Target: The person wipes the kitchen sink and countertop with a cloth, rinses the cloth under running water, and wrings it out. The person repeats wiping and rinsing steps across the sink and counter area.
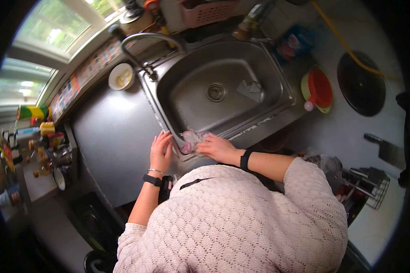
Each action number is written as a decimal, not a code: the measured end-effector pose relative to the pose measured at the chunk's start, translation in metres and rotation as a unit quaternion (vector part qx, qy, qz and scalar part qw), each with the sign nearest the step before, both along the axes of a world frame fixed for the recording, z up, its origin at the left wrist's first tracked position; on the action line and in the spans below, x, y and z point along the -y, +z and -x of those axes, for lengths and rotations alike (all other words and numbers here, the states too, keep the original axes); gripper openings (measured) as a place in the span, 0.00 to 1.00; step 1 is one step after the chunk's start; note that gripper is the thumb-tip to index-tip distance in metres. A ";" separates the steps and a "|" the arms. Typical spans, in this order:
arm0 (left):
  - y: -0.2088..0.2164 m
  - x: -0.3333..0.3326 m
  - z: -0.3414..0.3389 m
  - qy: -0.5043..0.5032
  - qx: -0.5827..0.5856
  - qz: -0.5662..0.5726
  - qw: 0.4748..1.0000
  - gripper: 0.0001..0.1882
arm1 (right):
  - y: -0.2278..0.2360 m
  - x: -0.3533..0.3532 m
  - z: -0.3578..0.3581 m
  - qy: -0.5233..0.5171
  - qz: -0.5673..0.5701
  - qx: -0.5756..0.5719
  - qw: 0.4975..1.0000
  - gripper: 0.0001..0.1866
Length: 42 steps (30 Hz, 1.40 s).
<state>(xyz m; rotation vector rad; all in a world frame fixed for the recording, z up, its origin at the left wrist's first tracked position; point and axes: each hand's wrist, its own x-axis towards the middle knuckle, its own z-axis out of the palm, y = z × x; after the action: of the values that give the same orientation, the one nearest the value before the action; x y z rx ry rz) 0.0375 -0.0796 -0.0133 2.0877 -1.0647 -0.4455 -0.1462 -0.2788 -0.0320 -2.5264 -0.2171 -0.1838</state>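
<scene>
So your cloth (pixel 187 144), the pink and white one, is bunched up at the near left corner of the sink (pixel 191 86), right on the rim. It's pretty crumpled, so I can't pick out a front end on it. Best I can tell, the long axis of the bundle slants from near left to far right, with the far right part tucked by your fingers.

Your right hand (pixel 214 148) comes in from the right, palm down, fingers pointing left and lying over the cloth. They're only loosely bent and the hand looks half open; I can't tell whether you're really gripping the fabric or just pressing it, since the fingertips are down in the folds.

Your left hand (pixel 161 148) is open and isn't holding anything. Fingers are fairly straight, close together, pointing away from you and a bit right, just left of the cloth where the counter (pixel 114 118) meets the sink rim. Can't tell if the palm is actually touching down.

Around you: a pale grey piece (pixel 250 91) lies in the basin to the right of the drain (pixel 216 93), the faucet (pixel 131 55) stands at the far left corner, and a white bowl (pixel 121 76) with yellowish bits sits on the counter just left of it.
</scene>
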 end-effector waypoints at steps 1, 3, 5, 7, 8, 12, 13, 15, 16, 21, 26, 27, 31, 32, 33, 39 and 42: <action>-0.001 0.006 -0.001 -0.012 0.000 0.001 1.000 0.13 | 0.002 0.015 0.012 -0.028 0.007 -0.022 0.999 0.10; -0.001 0.015 -0.002 -0.033 0.000 -0.002 0.999 0.13 | 0.003 0.051 0.037 -0.083 0.034 -0.022 0.996 0.09; 0.001 0.024 -0.001 -0.048 -0.002 0.003 0.999 0.13 | -0.002 0.094 0.066 -0.176 0.040 -0.031 0.983 0.10; 0.001 0.028 0.000 -0.059 0.000 0.004 0.998 0.13 | 0.000 0.144 0.093 -0.308 0.012 -0.118 0.944 0.12; 0.001 0.029 0.001 -0.066 0.004 0.000 0.998 0.13 | 0.003 0.171 0.105 -0.373 0.002 -0.175 0.911 0.13; 0.002 0.031 0.003 -0.089 0.007 -0.011 0.996 0.12 | -0.035 0.206 0.132 -0.426 0.225 -0.031 0.876 0.11; 0.000 0.029 0.002 -0.086 0.008 -0.012 0.996 0.12 | -0.042 0.198 0.121 -0.453 0.231 -0.026 0.861 0.10; -0.003 0.026 0.004 -0.081 0.005 -0.018 0.996 0.13 | -0.032 0.167 0.101 -0.403 0.210 -0.052 0.889 0.11; -0.004 0.027 0.005 -0.085 0.004 -0.018 0.996 0.13 | -0.030 0.153 0.097 -0.383 0.200 -0.061 0.900 0.10; -0.007 0.035 0.008 -0.081 0.001 -0.012 0.997 0.12 | -0.019 0.073 0.052 -0.297 0.079 -0.050 0.950 0.10; -0.008 0.042 0.010 -0.094 0.002 -0.018 0.995 0.13 | -0.021 0.008 0.001 -0.160 -0.096 -0.116 0.976 0.12; -0.006 0.043 0.011 -0.101 -0.001 -0.022 0.995 0.13 | -0.018 0.005 0.000 -0.134 -0.088 -0.075 0.984 0.16; 0.003 0.053 -0.010 -0.127 0.014 -0.028 0.991 0.12 | -0.021 0.041 0.014 -0.120 -0.150 -0.173 0.966 0.17; 0.010 0.057 -0.019 -0.130 0.026 -0.038 0.990 0.13 | -0.019 0.056 0.020 -0.149 -0.129 -0.172 0.965 0.18; 0.011 0.062 -0.027 -0.110 -0.012 -0.041 0.993 0.14 | -0.024 0.074 0.028 -0.169 -0.119 -0.153 0.966 0.19; 0.022 0.141 -0.043 -0.080 -0.271 0.067 0.957 0.20 | 0.010 0.172 0.023 -0.307 -0.546 -0.181 0.758 0.19; 0.025 0.190 -0.022 -0.101 -0.291 0.075 0.949 0.34 | 0.060 0.181 -0.010 -0.297 -0.635 -0.162 0.695 0.20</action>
<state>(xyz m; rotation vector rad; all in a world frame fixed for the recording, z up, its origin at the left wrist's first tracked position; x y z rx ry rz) 0.0591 -0.2694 0.0118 1.5660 -0.9160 -0.9783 -0.1363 -0.4595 0.0277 -1.0893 0.6789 -0.0724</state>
